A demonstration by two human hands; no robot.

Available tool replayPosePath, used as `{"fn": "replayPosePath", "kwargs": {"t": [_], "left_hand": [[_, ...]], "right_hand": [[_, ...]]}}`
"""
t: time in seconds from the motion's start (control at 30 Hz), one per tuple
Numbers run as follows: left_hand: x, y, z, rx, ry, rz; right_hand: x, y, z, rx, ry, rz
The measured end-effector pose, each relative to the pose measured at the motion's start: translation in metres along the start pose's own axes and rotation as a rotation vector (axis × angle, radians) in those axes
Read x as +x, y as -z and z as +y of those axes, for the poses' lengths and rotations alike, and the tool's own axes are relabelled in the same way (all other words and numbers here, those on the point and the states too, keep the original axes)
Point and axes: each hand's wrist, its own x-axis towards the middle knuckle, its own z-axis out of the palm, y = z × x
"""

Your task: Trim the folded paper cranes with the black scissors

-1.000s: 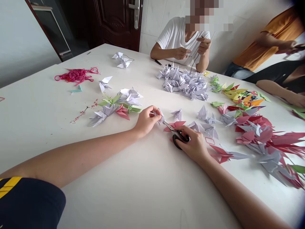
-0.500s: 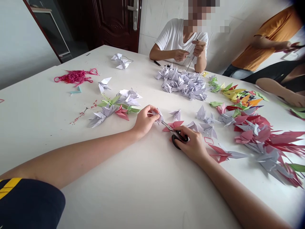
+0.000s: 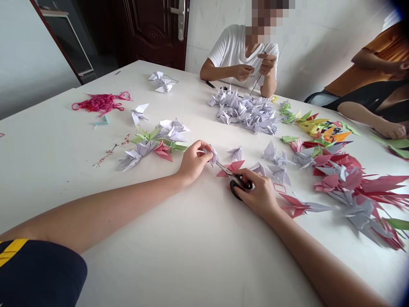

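My left hand (image 3: 193, 161) pinches a small lavender paper crane (image 3: 212, 154) just above the white table (image 3: 179, 247). My right hand (image 3: 258, 194) grips black-handled scissors (image 3: 236, 181), whose blades point up and left to the crane's underside. A pink paper crane (image 3: 232, 167) lies flat under the blades. More lavender cranes (image 3: 275, 164) lie just beyond my right hand.
A strung row of lavender, green and pink cranes (image 3: 153, 145) lies left of my hand. A lavender crane heap (image 3: 247, 111) sits far centre, coloured cranes (image 3: 345, 179) at right, red cord (image 3: 100, 102) far left. Three other people sit across and at right; one in white (image 3: 243, 51) handles a thread.
My hands have hardly moved; the scissors stay at the crane. The person in orange at the far right has shifted further out of view.
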Motion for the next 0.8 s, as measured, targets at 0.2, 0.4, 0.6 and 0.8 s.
{"fn": "replayPosePath", "kwargs": {"t": [0.2, 0.4, 0.6, 0.8], "left_hand": [[0.0012, 0.0003, -0.002, -0.007, -0.006, 0.006], [0.0009, -0.0002, -0.0019, -0.01, 0.0, 0.013], [0.0001, 0.0001, -0.001, -0.017, 0.007, 0.012], [-0.002, 0.0008, 0.0011, 0.025, 0.023, 0.013]], "right_hand": [[0.0006, 0.0001, -0.0002, -0.005, -0.002, 0.001], [-0.0001, 0.0, -0.0023, -0.015, -0.035, 0.025], [-0.0003, -0.0008, -0.0013, -0.01, -0.047, 0.02], [0.0004, 0.0, -0.0022, -0.002, -0.077, 0.013]]}}
